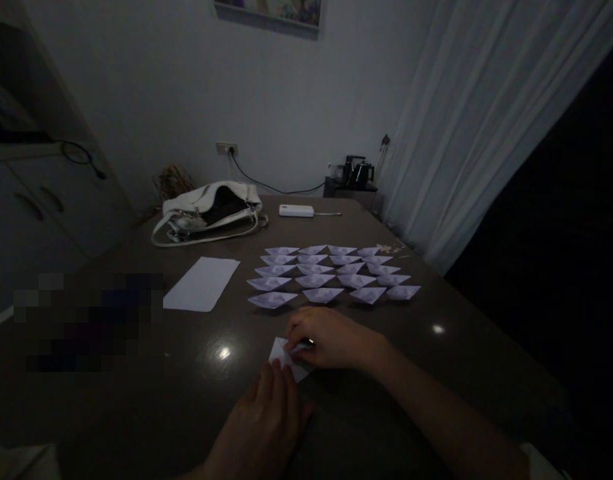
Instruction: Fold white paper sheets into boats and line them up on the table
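A folded sheet of white paper (278, 349), with triangular flaps, lies on the table in front of me. My left hand (266, 413) rests with its fingers stretched out and their tips on the paper's near edge; the thumb stands apart. From the right, my right hand (331, 337) pinches the paper near its middle, covering part of it. A ring glints on one of its fingers. Just beyond are rows of folded paper boats (322, 295), all of white paper. To their left lies a stack of blank paper sheets (202, 285).
The dark glossy table (386, 400) reaches toward the wall. At its far end are a white handbag (209, 210) and a white power bank (296, 211) with a short cable. Small scraps (390, 249) lie by the right edge. A black kettle (361, 175) stands behind; a curtain (451, 120) hangs right.
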The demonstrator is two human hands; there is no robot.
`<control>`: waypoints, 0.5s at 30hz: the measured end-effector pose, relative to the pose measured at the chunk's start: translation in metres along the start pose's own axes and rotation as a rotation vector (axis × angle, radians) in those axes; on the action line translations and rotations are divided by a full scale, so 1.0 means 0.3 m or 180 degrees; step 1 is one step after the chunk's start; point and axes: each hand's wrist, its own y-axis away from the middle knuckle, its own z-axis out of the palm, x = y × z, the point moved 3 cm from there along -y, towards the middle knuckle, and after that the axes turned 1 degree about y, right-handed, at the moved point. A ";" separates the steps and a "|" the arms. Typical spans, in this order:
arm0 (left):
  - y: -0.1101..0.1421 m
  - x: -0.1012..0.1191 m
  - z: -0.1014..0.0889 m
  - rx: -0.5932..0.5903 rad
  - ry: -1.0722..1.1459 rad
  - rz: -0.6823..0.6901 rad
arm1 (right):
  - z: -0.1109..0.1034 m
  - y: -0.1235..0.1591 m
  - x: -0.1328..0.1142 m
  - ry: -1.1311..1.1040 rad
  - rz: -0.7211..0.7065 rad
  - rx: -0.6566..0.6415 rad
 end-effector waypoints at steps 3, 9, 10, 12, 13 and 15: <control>-0.002 -0.002 -0.006 -0.0069 0.0002 0.0009 | -0.004 0.000 -0.002 0.0025 -0.0007 0.0024; 0.000 -0.003 -0.003 -0.0037 0.0010 -0.0006 | -0.013 -0.003 -0.011 0.0080 -0.0048 -0.0004; 0.001 -0.003 -0.002 0.0030 0.0029 -0.0013 | -0.014 -0.003 -0.011 0.0085 -0.0040 -0.0007; 0.004 -0.004 0.000 0.0174 0.0075 -0.0036 | -0.014 -0.003 -0.011 0.0087 -0.0025 0.0016; 0.004 -0.005 0.000 0.0235 0.0091 -0.0049 | -0.014 -0.003 -0.011 0.0087 -0.0022 0.0032; 0.006 -0.006 0.001 0.0328 0.0105 -0.0058 | -0.014 -0.002 -0.010 0.0089 -0.0009 0.0055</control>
